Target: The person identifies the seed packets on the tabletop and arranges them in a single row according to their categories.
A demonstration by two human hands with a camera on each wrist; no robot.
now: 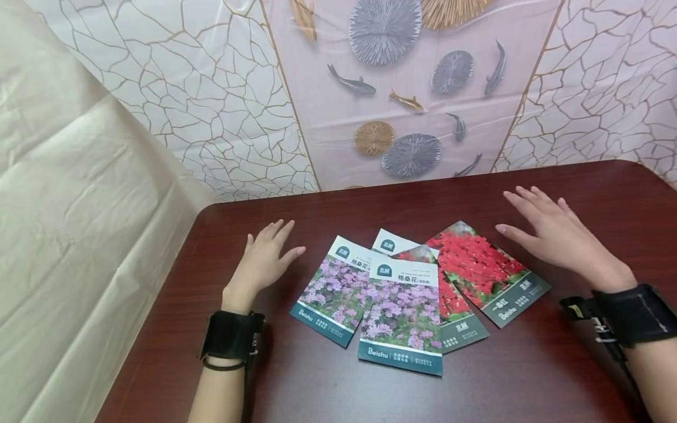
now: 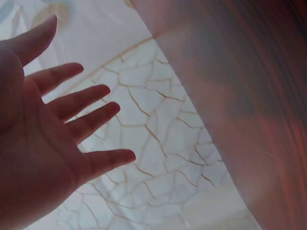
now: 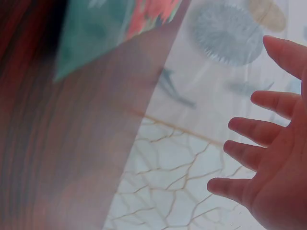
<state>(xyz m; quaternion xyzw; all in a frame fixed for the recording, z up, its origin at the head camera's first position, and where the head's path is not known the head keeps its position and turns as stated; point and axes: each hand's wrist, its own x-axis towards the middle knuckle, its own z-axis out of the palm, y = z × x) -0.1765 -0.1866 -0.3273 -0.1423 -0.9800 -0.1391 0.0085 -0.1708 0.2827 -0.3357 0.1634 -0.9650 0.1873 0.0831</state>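
Note:
Several flower seed packets lie overlapping on the table. In the head view, a packet with purple flowers (image 1: pixel 403 317) lies on top at the front, and another purple packet (image 1: pixel 330 291) is fanned out to its left. Two packets with red flowers show on the right, the outer red packet (image 1: pixel 483 264) being less covered. Behind them a white packet corner (image 1: pixel 385 239) peeks out. My left hand (image 1: pixel 259 264) is left of the packets, fingers spread and holding nothing. To the right of the red packets, my right hand (image 1: pixel 555 235) has its fingers extended, also holding nothing.
The dark red-brown table (image 1: pixel 307 393) ends at a patterned backdrop (image 1: pixel 344 141) with fish and round leaf shapes. A pale sheet (image 1: pixel 79 235) hangs along the left side. Black bands, the left band (image 1: pixel 230 335) and the right band (image 1: pixel 634 315), are strapped round the wrists.

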